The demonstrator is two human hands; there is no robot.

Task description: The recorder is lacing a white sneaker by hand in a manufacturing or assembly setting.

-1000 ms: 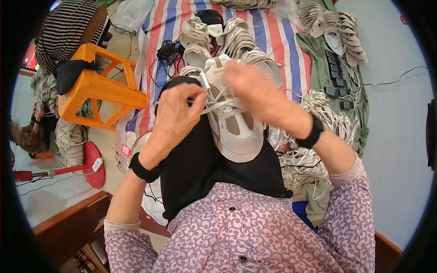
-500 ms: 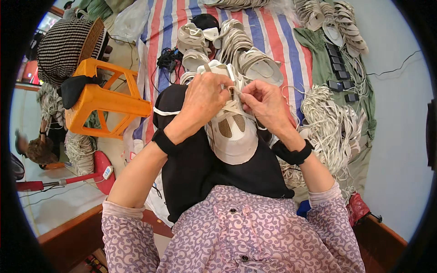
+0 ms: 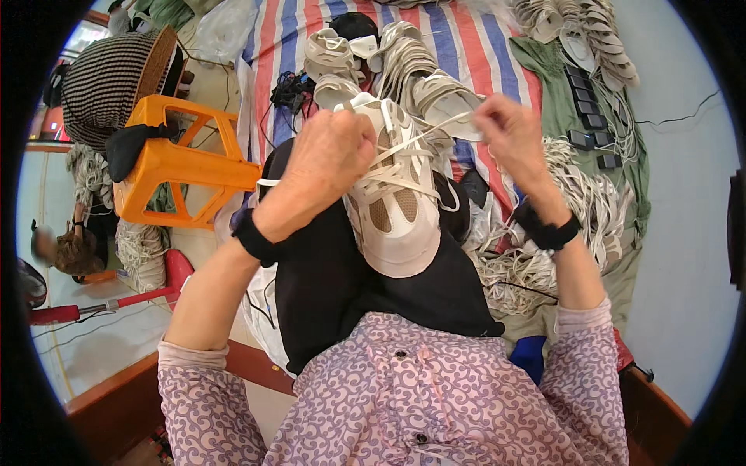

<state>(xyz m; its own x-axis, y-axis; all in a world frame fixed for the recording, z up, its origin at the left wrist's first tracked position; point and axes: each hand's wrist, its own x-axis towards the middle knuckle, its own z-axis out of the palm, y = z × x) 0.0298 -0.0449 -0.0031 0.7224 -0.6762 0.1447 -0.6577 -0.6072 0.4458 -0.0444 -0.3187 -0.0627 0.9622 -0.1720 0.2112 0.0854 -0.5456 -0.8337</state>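
Note:
A beige and white sneaker with brown mesh panels rests on my black-covered lap, its toe toward me. White shoelaces cross its front. My left hand is closed just left of the laces, and a strand runs up to its fingers; what lies inside the fist is hidden. Out to the right, my right hand is raised, slightly blurred, with its fingers pinched on a lace end. That lace is stretched from the shoe's eyelets to the fingers. Another white strand shows beyond my left wrist.
Nested shoe uppers lie ahead on a striped sheet. At right are a heap of white laces and a row of black boxes. An orange stool stands left, with a seated person beyond.
My hands have moved apart from the lace area. The right went up and right, drawing a lace out straight; the left shifted a little left and closed into a fist.

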